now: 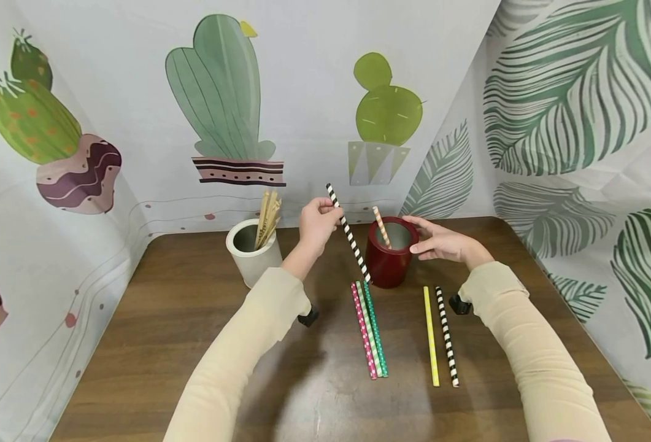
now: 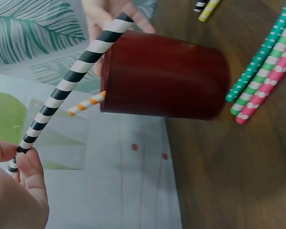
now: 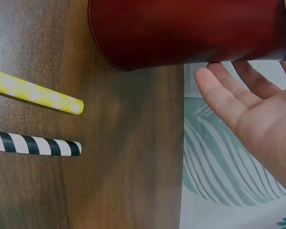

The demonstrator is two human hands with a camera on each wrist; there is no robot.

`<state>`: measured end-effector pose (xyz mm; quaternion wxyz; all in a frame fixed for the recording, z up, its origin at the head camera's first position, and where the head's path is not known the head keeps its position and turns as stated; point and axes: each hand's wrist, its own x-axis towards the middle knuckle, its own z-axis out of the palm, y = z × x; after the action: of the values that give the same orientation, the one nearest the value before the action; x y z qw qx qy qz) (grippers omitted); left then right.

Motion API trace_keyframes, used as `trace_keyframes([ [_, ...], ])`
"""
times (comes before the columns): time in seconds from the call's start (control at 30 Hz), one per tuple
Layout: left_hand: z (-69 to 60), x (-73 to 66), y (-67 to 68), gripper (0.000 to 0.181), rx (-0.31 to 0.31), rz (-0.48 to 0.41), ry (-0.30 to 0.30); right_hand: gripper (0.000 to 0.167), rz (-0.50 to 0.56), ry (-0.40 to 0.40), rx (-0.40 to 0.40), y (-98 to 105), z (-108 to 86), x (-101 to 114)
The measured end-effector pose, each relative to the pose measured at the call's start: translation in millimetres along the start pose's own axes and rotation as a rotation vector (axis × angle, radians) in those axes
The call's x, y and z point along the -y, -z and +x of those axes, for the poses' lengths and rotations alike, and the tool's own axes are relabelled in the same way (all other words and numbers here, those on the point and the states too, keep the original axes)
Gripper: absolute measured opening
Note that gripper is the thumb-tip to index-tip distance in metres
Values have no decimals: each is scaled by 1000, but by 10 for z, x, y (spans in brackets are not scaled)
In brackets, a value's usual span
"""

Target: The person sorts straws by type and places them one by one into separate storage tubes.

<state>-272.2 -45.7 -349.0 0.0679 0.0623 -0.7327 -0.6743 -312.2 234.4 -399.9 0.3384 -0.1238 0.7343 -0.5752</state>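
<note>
Currently, a white cup (image 1: 252,263) stands at nine o'clock from the red cup (image 1: 389,267); at ten, the left hand (image 1: 318,222) pinches a black-and-white straw (image 1: 351,241), its top tilted toward eleven; at three, the right hand (image 1: 442,242) touches that red cup with extended fingers.

Straw (image 1: 350,236) black-white striped; cup (image 1: 388,267) dark red.

Left sleeve (image 1: 215,380) and right sleeve (image 1: 546,356) are creased, coloured cream | small black block (image 1: 308,316) is worn at left wrist, another (image 1: 460,304) at right
</note>
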Motion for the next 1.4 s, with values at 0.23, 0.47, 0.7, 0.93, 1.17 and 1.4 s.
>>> trace_keyframes([
  [0.23, 64, -174, -41, 30, -38, -66, -33, 81, -12, 6, 3, -9, -11, -2],
  [0.47, 115, -310, -87, 27, -126, -50, -102, 81, -18, 6, 4, -19, -12, 0],
  [0.7, 109, -338, -162, 19, -194, 9, -154, 81, -9, -1, -5, -17, 1, 6],
  [0.93, 71, -226, -278, 19, -200, 45, -195, 80, 3, -12, -11, -59, -48, 75],
  [1.17, 29, -60, -373, 21, -153, 40, -206, 81, 8, -13, -6, -88, -81, 112],
  [1.4, 10, 50, -435, 19, -138, 47, -228, 81, -1, -1, -9, -20, -14, 10],
])
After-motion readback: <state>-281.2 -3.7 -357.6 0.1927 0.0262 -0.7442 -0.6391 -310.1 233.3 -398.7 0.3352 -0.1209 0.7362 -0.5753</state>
